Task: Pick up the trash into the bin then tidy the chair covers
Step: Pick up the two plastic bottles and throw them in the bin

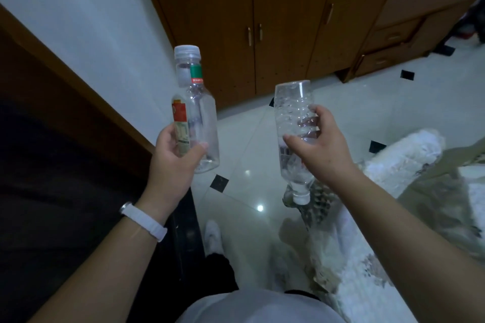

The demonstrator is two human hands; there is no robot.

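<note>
My left hand (176, 151) grips two empty clear plastic bottles held upright together: a wide one with a white cap (207, 118) and a slimmer one with a green cap and red label (196, 78). My right hand (316, 144) grips a third clear bottle (291, 113) turned upside down, its white cap (301, 198) pointing at the floor. Both hands are raised in front of me above the tiled floor. A white lacy chair cover (404, 162) lies over furniture at the right. No bin is in view.
A brown wooden wardrobe (252, 21) stands ahead against the wall, with a low drawer unit (409, 34) to its right. Dark furniture with a wooden frame (65, 118) fills the left side. The glossy white floor (252, 165) has small black inset tiles. My shoe (213, 236) shows below.
</note>
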